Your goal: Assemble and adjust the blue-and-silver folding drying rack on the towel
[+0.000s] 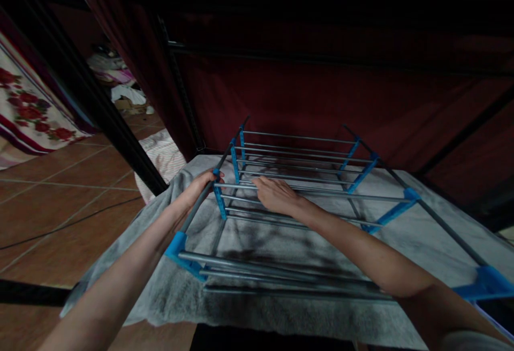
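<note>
A rack of grey metal tubes with blue plastic connectors (389,214) lies across a grey blanket (168,287). My left hand (202,184) is closed around the rack's left side pole (197,211), right at a blue connector. Further right, my right hand (277,195) grips a crossbar (361,196) close to its left end, fingers curled over it. The undersides of both hands' grips are hidden. Nearest to me, several loose-looking tubes (281,273) run between the two front blue corner pieces (176,246).
Dark red curtain (301,99) hangs behind the rack. A black metal post (108,110) stands to the left, beside a tiled floor (80,206) with a thin cable. Piled bags (128,94) and a flowered cloth (32,105) are farther back. Dark beams cross overhead.
</note>
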The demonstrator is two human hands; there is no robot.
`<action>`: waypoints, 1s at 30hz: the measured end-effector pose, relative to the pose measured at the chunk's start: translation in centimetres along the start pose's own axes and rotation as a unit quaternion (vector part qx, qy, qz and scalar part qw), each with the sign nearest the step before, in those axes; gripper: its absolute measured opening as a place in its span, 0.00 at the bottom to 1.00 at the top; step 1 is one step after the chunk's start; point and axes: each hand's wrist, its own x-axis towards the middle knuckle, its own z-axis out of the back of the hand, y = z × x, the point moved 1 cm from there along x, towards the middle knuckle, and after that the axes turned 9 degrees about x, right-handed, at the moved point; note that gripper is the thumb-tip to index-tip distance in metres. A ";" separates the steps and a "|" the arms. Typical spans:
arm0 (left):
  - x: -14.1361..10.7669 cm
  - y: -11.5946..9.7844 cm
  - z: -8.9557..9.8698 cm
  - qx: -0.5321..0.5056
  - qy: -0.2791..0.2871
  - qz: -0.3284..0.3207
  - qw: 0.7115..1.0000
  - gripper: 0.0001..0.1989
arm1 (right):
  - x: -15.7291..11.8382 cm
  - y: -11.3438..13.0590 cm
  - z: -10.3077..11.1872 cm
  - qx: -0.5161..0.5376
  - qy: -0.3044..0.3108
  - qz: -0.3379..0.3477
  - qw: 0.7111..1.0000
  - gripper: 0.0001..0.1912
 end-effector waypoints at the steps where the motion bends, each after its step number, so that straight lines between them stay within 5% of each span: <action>1: 0.0 -0.2 -0.1 0.002 0.005 0.005 1.000 0.18 | 0.6 0.4 0.0 0.003 -0.001 0.002 1.000 0.15; 11: 0.3 0.4 0.4 -0.009 0.021 0.021 1.000 0.19 | 7.0 4.2 -1.7 0.061 0.018 0.078 0.995 0.17; 30: 0.2 0.8 0.1 -0.036 0.004 0.054 0.998 0.30 | 8.7 2.8 -1.9 0.123 0.077 0.062 0.988 0.17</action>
